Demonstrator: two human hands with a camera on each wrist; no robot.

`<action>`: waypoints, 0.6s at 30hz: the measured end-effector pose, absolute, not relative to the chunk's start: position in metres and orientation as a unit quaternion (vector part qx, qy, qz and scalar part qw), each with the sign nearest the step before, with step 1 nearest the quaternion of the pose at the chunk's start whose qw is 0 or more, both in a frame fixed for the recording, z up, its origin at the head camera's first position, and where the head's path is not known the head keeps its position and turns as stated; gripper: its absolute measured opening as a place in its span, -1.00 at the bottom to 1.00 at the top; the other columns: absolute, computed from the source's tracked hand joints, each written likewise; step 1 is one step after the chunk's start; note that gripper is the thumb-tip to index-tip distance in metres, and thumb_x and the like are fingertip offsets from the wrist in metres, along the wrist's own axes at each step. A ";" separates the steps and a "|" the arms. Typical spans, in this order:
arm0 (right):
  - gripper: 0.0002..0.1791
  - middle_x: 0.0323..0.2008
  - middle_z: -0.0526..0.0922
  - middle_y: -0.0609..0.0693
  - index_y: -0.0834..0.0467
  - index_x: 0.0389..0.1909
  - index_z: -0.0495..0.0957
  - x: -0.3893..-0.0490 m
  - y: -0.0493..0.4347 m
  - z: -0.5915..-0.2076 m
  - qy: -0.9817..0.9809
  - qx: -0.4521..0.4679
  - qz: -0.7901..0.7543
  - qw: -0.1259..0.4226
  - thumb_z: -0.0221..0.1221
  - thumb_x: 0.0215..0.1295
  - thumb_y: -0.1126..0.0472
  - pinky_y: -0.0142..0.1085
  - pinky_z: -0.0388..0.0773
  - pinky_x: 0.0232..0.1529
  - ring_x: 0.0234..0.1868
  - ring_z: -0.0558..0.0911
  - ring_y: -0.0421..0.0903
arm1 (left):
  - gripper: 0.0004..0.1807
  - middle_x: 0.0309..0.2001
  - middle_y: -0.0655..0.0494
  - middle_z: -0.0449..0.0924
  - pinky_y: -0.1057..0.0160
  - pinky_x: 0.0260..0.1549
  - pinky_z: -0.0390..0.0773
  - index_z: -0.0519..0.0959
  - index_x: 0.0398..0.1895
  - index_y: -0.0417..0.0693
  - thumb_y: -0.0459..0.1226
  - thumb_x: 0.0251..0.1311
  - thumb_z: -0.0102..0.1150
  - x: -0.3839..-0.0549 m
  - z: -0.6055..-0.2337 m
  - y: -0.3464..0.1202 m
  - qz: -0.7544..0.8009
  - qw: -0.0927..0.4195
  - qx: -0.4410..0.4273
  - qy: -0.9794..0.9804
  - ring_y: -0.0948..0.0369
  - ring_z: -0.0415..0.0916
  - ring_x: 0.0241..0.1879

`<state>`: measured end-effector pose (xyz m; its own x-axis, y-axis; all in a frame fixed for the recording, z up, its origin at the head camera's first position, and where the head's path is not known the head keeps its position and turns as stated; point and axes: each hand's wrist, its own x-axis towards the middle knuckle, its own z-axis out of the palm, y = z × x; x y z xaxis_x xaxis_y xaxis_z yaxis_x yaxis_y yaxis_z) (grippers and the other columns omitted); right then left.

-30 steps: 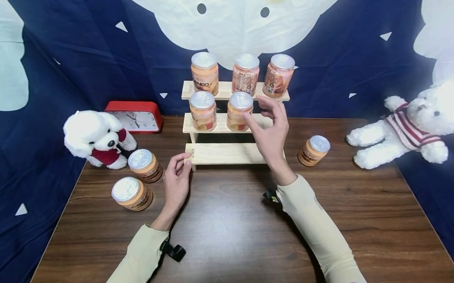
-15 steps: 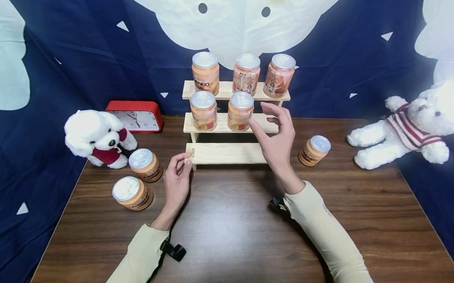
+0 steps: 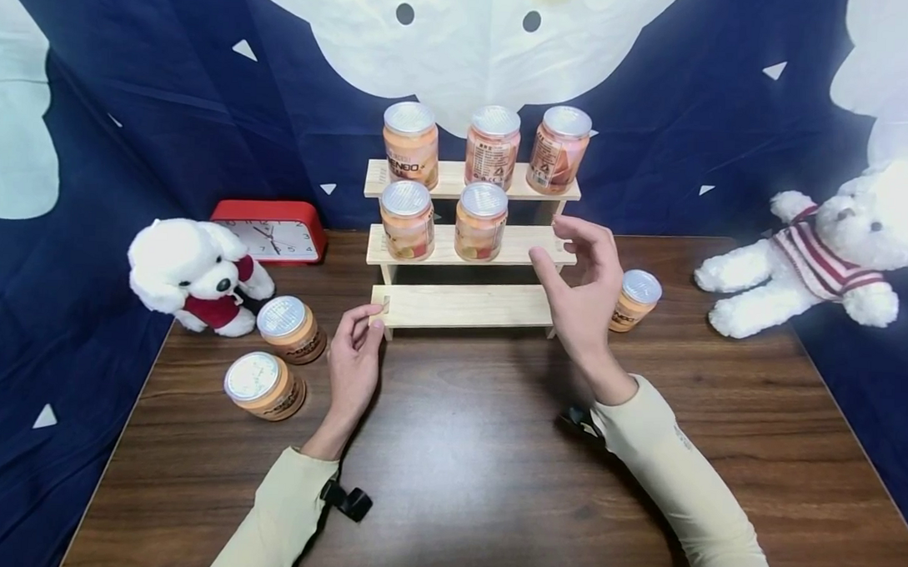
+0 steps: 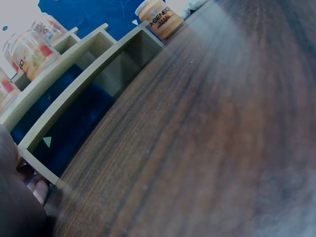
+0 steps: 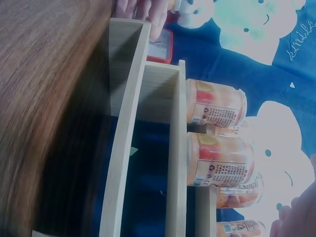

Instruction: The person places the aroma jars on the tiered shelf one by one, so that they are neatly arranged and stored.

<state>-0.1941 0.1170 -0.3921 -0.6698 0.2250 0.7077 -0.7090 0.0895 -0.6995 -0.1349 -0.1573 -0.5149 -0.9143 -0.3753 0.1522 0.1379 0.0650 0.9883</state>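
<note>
- Head view: the left hand (image 3: 355,359) grips the left end of the three-tier wooden stand (image 3: 464,307) between thumb and fingers, I'd guess to stop it sliding.
- The right hand (image 3: 588,305) hangs near the middle tier's right end, holding nothing, fingers curved and thumb apart, a spread that would suit a jar's body.
- Top-tier jars (image 3: 493,155), three of them, and two middle-tier jars (image 3: 482,228) stand lids up; the stepped shelves presumably keep the back row visible.
- Left-side jars (image 3: 290,332), two, and one right-side jar (image 3: 635,302) flank the stand on the worktop (image 3: 447,492), seemingly within easy reach of either hand.
- Left wrist view: fingertips show behind the stand's end panel, backing up that grip.
- Right wrist view: the left fingers hold the far end; the right hand is mostly cut off, so its pose can't be told here.
</note>
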 end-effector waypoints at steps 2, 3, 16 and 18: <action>-0.58 0.00 0.71 -0.11 0.43 0.11 0.70 -0.192 0.120 -0.391 -0.648 0.183 0.647 0.359 0.48 0.23 0.47 -0.22 0.48 0.13 0.09 0.62 -0.06 | -0.75 0.11 -0.33 0.78 0.49 0.06 0.58 0.64 0.23 -0.34 -0.46 0.60 0.18 -0.135 -0.515 -0.157 -0.679 0.189 0.085 -0.705 0.44 0.68 -0.02; -0.58 -0.01 0.71 -0.11 0.43 0.11 0.70 -0.191 0.122 -0.391 -0.649 0.181 0.647 0.357 0.48 0.23 0.46 -0.22 0.48 0.12 0.09 0.62 -0.06 | -0.75 0.11 -0.34 0.78 0.49 0.06 0.58 0.64 0.23 -0.34 -0.46 0.60 0.18 -0.135 -0.515 -0.157 -0.678 0.189 0.085 -0.705 0.44 0.68 -0.02; -0.56 0.01 0.71 -0.11 0.48 0.16 0.65 -0.170 0.141 -0.398 -0.673 0.169 0.645 0.318 0.43 0.25 0.55 -0.26 0.50 0.16 0.09 0.64 -0.11 | -0.75 0.14 -0.35 0.77 0.49 0.10 0.58 0.63 0.23 -0.37 -0.46 0.61 0.17 -0.135 -0.514 -0.157 -0.685 0.189 0.083 -0.699 0.45 0.68 0.01; -0.56 0.01 0.71 -0.11 0.49 0.17 0.65 -0.170 0.145 -0.399 -0.674 0.166 0.645 0.320 0.43 0.26 0.55 -0.27 0.50 0.17 0.09 0.64 -0.11 | -0.74 0.14 -0.35 0.77 0.49 0.09 0.58 0.63 0.24 -0.36 -0.45 0.61 0.17 -0.134 -0.514 -0.157 -0.683 0.189 0.084 -0.701 0.45 0.67 0.01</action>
<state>-0.1700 0.1448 -0.3992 -0.7405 0.1893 0.6448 -0.6358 0.1135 -0.7635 -0.1341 -0.1570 -0.5135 -0.9144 -0.3761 0.1497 0.1401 0.0529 0.9887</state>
